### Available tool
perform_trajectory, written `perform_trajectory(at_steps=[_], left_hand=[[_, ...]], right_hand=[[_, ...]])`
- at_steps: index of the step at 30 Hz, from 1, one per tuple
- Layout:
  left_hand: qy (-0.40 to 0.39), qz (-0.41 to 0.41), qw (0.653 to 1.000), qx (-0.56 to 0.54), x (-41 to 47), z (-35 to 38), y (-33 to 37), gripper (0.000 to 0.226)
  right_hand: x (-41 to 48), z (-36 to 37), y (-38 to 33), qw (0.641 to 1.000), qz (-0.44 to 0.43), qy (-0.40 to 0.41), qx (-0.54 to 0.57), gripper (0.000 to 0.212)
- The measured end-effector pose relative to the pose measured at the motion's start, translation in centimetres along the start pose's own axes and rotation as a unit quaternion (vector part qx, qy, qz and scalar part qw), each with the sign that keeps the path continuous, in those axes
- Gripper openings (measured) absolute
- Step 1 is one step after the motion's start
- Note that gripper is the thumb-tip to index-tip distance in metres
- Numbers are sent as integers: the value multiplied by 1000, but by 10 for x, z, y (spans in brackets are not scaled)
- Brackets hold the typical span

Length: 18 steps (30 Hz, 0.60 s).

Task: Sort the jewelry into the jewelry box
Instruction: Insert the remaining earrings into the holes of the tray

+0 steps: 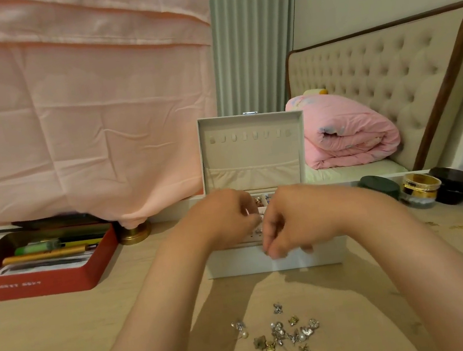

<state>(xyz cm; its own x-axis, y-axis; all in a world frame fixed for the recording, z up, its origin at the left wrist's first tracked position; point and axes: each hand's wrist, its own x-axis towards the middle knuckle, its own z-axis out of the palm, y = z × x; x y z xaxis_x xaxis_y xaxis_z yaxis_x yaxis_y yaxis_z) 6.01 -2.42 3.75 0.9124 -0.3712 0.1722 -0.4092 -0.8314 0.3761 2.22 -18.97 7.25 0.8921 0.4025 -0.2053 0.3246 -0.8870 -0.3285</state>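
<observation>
Head view: left hand (224, 215) and right hand (287, 227), grips narrow over jewelry box (232, 262), holdings unclear.

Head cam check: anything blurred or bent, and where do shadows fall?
Head view: the right hand has motion-blurred fingers at the jewelry box front; the wide angle bows the headboard frame; soft shadows lie on the table between box and earring pile, which is fairly sharp.

Left hand (224, 215) and right hand (289, 226) close together, fingers curled, forearms outstretched
</observation>
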Motion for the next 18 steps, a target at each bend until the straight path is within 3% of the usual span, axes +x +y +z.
perform_trajectory(at_steps=[2, 4, 7, 11, 14, 18], left_hand=[[-59, -32, 998, 15, -6, -9, 4, 14], [-124, -58, 990, 32, -12, -15, 6, 18], [-207, -74, 975, 22, -17, -19, 10, 12], [-240, -63, 969, -3, -21, -22, 16, 12], [-239, -53, 969, -21, -22, -24, 14, 14], [-177, -31, 976, -123, -20, -25, 4, 13]], right_hand=[[-3, 14, -10, 996, 16, -83, -39, 11], [-3, 28, -17, 989, 33, -117, -81, 16], [0, 44, -23, 982, 49, -130, -127, 21], [5, 48, -22, 984, 46, -131, -112, 14], [5, 37, -12, 995, 22, -86, -36, 8], [0, 11, 1, 992, -40, 50, 112, 6]])
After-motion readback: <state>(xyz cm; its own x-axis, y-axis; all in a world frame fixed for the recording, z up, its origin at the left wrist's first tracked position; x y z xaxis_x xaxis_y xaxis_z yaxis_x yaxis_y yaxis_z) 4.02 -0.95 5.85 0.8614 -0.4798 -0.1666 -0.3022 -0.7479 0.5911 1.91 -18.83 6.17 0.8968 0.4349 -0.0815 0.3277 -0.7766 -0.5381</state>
